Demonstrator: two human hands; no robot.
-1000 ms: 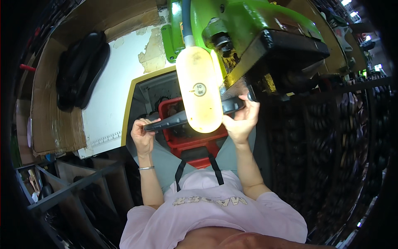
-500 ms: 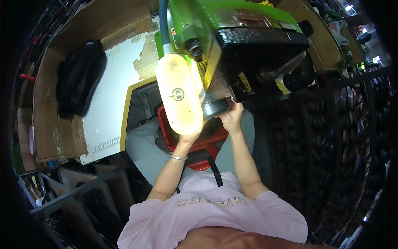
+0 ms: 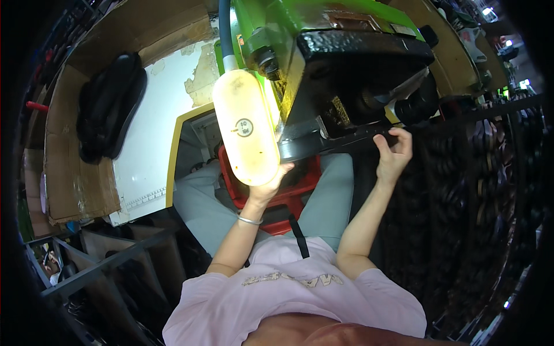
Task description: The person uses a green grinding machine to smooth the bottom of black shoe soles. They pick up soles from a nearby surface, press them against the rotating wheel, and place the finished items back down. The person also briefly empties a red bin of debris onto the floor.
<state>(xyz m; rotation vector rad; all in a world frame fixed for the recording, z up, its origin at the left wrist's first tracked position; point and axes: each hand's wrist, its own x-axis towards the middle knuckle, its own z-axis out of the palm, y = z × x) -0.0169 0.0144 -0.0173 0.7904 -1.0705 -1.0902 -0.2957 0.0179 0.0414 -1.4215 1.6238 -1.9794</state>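
A long black piece that looks like a shoe sole (image 3: 306,146) lies edge-on under the head of a green and black machine (image 3: 363,57). My left hand (image 3: 270,185) is at the sole's left end; its thumb shows against the lower edge, while a lit lamp hides most of the fingers. At the right end, my right hand (image 3: 395,154) has its thumb and bent fingers around the sole's tip. The machine's head covers the sole's upper side.
The long yellowish lamp (image 3: 247,130) hangs on a grey arm before the machine. On the white table (image 3: 153,124), black soles (image 3: 112,106) lean in a cardboard box (image 3: 81,190). A red bin (image 3: 288,202) stands between my knees. Racks of dark soles (image 3: 485,190) fill the right side.
My right hand has moved right, from beside the machine's middle to the sole's far end. More of the sole now shows, reaching further right. The left hand stays near the lamp.
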